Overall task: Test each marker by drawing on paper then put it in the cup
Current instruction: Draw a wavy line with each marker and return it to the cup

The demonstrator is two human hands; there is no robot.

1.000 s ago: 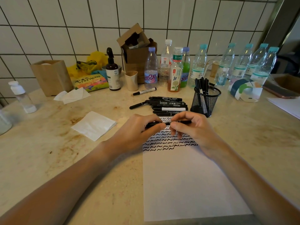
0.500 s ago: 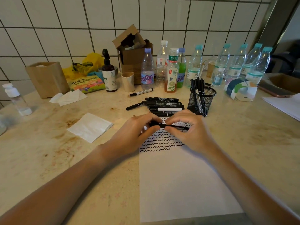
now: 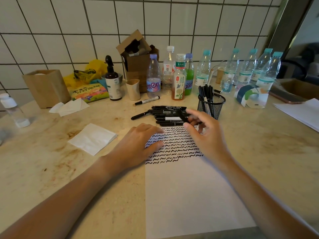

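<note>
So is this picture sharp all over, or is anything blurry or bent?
Head view: paper and squiggles sharp; the right hand and its marker slightly motion-blurred; wall tiles bow outward from the wide lens; soft even light, no harsh glare.

markers behind paper, cup right

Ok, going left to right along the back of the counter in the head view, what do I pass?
Brown paper bag → dark spray bottle → beige cup → orange tea bottle → mesh cup → striped paper cup on its side.
</note>
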